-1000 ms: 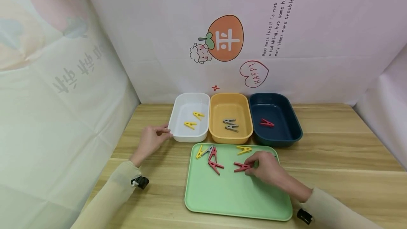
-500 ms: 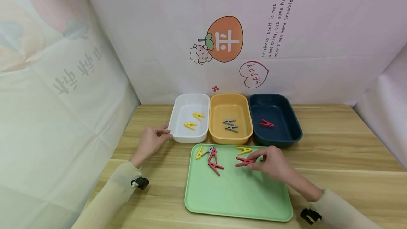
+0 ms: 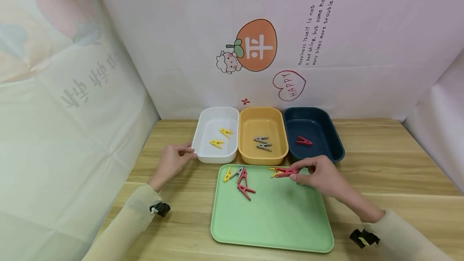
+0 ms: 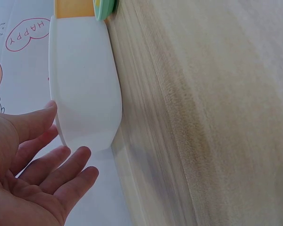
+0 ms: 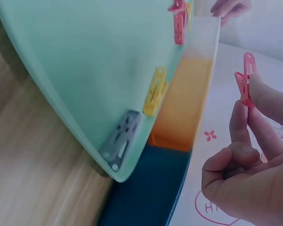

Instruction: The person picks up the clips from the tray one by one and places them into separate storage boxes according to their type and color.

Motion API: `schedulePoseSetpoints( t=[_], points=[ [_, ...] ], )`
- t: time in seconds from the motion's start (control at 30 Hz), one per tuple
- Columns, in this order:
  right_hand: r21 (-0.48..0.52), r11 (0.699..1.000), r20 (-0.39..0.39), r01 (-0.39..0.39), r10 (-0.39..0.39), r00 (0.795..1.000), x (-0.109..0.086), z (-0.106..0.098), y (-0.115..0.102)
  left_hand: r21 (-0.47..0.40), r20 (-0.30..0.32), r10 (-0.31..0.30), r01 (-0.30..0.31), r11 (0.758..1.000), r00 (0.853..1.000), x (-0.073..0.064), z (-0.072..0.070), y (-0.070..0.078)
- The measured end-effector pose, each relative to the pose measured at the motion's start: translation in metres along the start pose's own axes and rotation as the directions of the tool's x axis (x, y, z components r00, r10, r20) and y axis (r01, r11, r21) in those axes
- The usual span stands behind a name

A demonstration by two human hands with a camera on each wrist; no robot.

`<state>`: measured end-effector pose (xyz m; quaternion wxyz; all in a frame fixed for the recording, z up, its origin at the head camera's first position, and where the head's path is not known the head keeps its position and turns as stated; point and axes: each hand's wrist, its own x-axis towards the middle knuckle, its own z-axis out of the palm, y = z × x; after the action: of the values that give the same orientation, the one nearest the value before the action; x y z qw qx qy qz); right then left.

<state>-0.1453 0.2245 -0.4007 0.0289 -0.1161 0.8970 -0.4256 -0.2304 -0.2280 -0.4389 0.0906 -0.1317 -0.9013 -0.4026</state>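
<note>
My right hand (image 3: pixel 322 174) pinches a red clothespin (image 3: pixel 286 172) between thumb and fingers, raised above the far right part of the green tray (image 3: pixel 268 220). Behind that clothespin a yellow clothespin (image 5: pixel 155 92) lies on the tray, partly covered in the head view. A grey clothespin (image 5: pixel 120 141) in the tray corner shows in the right wrist view; my right hand hides it from the head camera. My left hand (image 3: pixel 174 162) touches the near left edge of the white box (image 3: pixel 217 158) with thumb and index finger, its other fingers loose (image 4: pixel 70 174).
Two yellow clothespins (image 3: pixel 216 143) lie in the white box. The yellow box (image 3: pixel 262 160) holds two grey ones (image 3: pixel 264 146), the dark blue box (image 3: pixel 335 154) one red one (image 3: pixel 303 140). At the tray's far left, yellow (image 3: pixel 227 173), grey (image 3: pixel 237 171) and red clothespins (image 3: pixel 246 191) lie close together.
My right hand has lifted the red clothespin off the tray and carried it away from me and slightly to the right, towards the dark blue box. The left hand has stayed still.
</note>
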Motion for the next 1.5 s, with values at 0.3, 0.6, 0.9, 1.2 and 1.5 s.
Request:
schedulePoseSetpoints(
  t=[0.3,0.6,0.9,1.2,1.5],
  points=[
    [-0.018,1.000,-0.011,0.021,-0.022,1.000,0.003,-0.019,0.000,0.006,-0.007,0.000,0.000,1.000,1.000,0.001,0.002,-0.002],
    [-0.005,1.000,-0.042,-0.014,0.014,0.999,0.010,-0.045,0.001,0.006,-0.001,-0.006,0.006,1.000,1.000,0.000,0.001,-0.001],
    [-0.012,0.996,-0.067,-0.083,0.082,0.994,0.019,-0.068,0.010,0.009,0.004,-0.007,0.007,1.000,1.000,-0.001,0.001,0.000],
    [-0.072,0.993,-0.082,-0.094,0.088,0.993,0.034,-0.088,0.023,0.007,0.008,-0.025,0.025,1.000,1.000,-0.002,0.000,0.002],
    [-0.099,0.990,-0.098,-0.100,0.090,0.991,0.050,-0.096,0.041,0.008,0.002,-0.020,0.020,1.000,1.000,-0.002,0.000,0.003]
  ],
)
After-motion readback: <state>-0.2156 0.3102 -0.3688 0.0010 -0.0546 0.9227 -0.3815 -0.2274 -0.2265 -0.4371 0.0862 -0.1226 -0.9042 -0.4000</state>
